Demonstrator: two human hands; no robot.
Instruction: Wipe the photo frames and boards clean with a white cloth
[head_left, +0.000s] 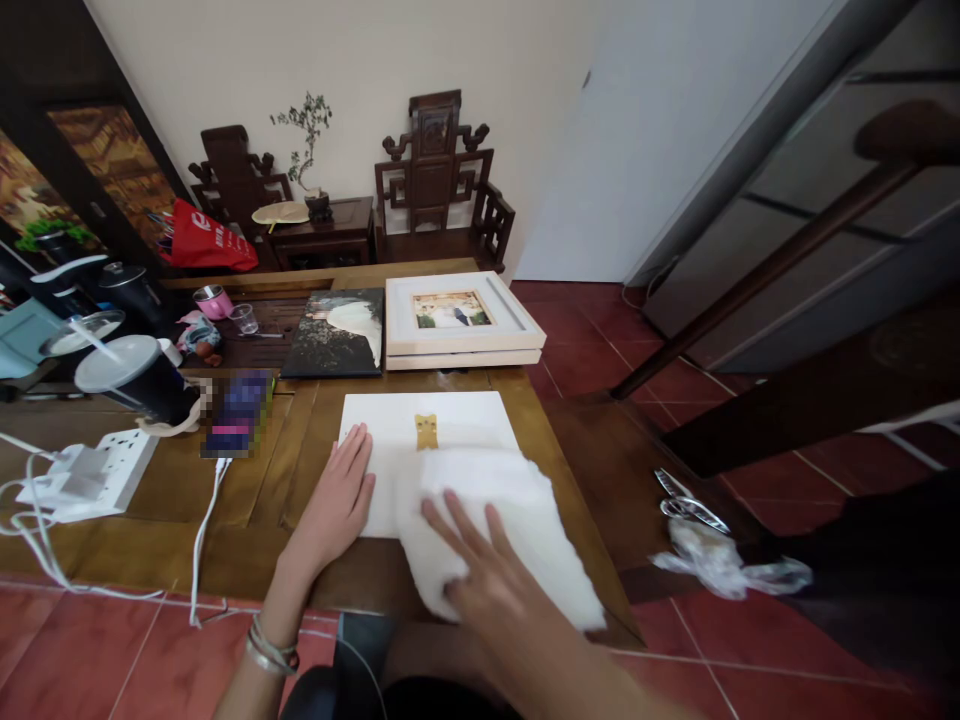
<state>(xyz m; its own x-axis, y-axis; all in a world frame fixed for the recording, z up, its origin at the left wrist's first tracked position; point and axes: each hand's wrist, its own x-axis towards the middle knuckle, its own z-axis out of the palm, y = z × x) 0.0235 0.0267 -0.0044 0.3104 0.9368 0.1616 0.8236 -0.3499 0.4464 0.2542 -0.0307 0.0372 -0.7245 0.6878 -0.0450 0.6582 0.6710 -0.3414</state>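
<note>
A white rectangular panel (pixel 465 412) lies flat on the wooden table, with a small gold plate (pixel 426 430) on its face. My left hand (pixel 341 497) rests along the panel's left edge, fingers straight and together, holding nothing. Over the panel's lower right part spreads a white, rough-edged cloth or paper towel (pixel 540 540), which hangs past the panel toward the table's corner. On top of it my right hand (pixel 480 570) presses with fingers spread, slightly blurred. The panel's lower right part is hidden under the white sheet.
Beyond the panel sit stacked white picture frames (pixel 517 315) and a dark picture (pixel 337 340). To the left are a phone (pixel 238 412) on a cable, a lidded black cup (pixel 142 380) and a power strip (pixel 127 470). Scissors (pixel 690 502) and crumpled plastic (pixel 712 558) lie on the right-hand seat.
</note>
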